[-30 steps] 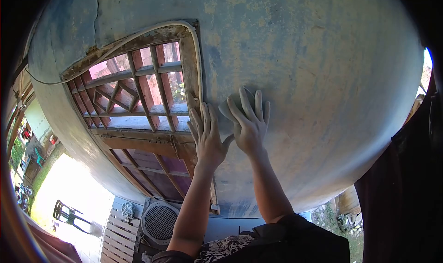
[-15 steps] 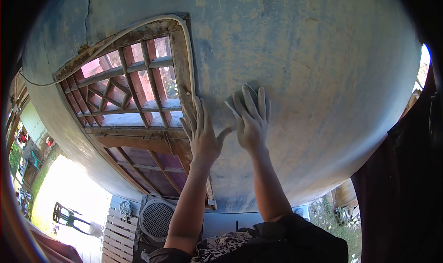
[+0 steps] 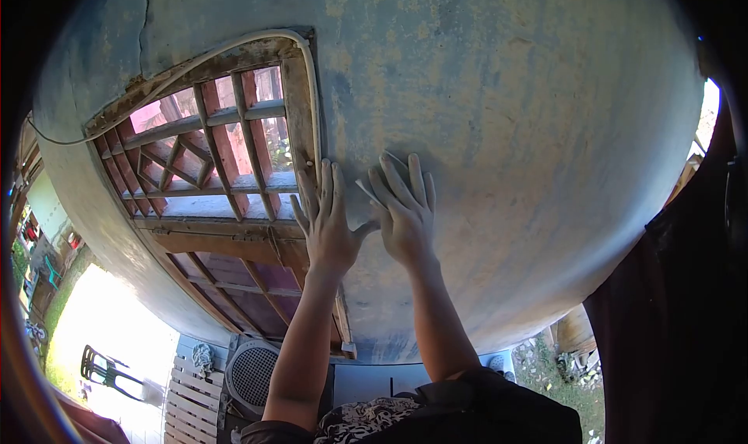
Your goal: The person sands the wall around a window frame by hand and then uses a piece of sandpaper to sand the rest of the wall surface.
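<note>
My right hand (image 3: 405, 214) presses a sheet of sandpaper (image 3: 364, 188) flat against the weathered blue-grey wall (image 3: 499, 171). Only the sheet's edges show, beside and between the fingers; the rest is hidden under the hand. Pale dust coats both hands. Just to the left, my left hand (image 3: 331, 218) lies open with fingers spread, at the edge of the wooden window frame (image 3: 300, 144) and the wall. Its thumb points toward my right hand, and it holds nothing.
A white cable (image 3: 315, 93) runs round the window's upper corner. Below left are a round speaker-like grille (image 3: 253, 372), a slatted wooden bench (image 3: 191, 401) with a crumpled cloth (image 3: 202, 358), and a dark plastic chair (image 3: 109, 370). Dark fabric (image 3: 662, 343) hangs at right.
My right hand and the sandpaper have slid a little left and slightly down along the wall, closer to my left hand. The whole view has also shifted slightly.
</note>
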Tool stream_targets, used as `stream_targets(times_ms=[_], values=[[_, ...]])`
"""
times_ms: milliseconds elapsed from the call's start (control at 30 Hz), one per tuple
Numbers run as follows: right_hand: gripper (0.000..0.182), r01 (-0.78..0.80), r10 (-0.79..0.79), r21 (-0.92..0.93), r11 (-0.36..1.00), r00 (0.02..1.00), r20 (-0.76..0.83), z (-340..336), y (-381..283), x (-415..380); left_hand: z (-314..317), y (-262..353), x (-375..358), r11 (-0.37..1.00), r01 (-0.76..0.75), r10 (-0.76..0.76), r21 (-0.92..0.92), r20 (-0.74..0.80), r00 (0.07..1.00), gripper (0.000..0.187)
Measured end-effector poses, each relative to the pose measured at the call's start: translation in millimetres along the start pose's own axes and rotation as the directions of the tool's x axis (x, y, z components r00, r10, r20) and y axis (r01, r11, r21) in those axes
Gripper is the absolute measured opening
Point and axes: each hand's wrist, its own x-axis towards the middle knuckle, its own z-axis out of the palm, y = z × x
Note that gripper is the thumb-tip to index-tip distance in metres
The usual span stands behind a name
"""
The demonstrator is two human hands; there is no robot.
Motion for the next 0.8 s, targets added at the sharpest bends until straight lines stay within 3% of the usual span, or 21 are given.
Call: stream_targets(times_ms=[100, 233, 333, 400, 467, 600, 667, 800], values=[[0.034, 0.033, -0.055, -0.080, 0.996, 0.957, -0.284, 7.7, 49.8, -9.0, -3.3, -2.2, 0.0, 0.998, -0.035, 0.034, -0.057, -0.017, 0.999, 0.127], [0.035, -0.137, 0.131, 0.038, 0.990, 0.782, -0.610, -25.3, 99.0, -17.1, -5.0, -1.4, 1.4, 0.992, -0.096, 0.095, 0.088, 0.011, 0.995, 0.128], [0.036, -0.202, 0.171, 0.027, 0.979, 0.745, -0.645, -9.5, 79.5, -3.9, -3.6, -2.1, -2.6, 0.990, -0.089, 0.089, 0.108, 0.004, 0.996, 0.127], [0.034, 0.022, 0.033, 0.103, 0.994, 0.863, -0.503, 9.3, 46.0, 7.0, 0.0, -4.4, -2.4, 0.992, -0.081, 0.081, 0.094, -0.004, 0.997, 0.126], [0.033, 0.095, -0.098, -0.035, 0.995, 0.992, -0.085, 3.9, 7.0, -2.2, 7.2, -8.8, -5.1, 0.997, -0.066, 0.064, -0.037, -0.043, 0.997, 0.122], [0.034, 0.086, -0.096, -0.106, 0.991, 0.991, -0.096, 0.1, 35.5, -8.7, 5.7, -8.0, -5.1, 0.996, -0.079, 0.076, -0.041, -0.060, 0.995, 0.121], [0.036, 0.004, -0.011, -0.017, 1.000, 0.912, -0.410, -2.6, 61.3, -11.7, 4.0, -7.3, -6.4, 0.996, -0.066, 0.066, 0.053, 0.005, 0.998, 0.125], [0.034, -0.123, 0.099, -0.010, 0.992, 0.841, -0.532, -14.3, 66.3, -4.1, 2.3, -8.9, -5.9, 0.996, -0.058, 0.056, 0.072, 0.036, 0.998, 0.124]])
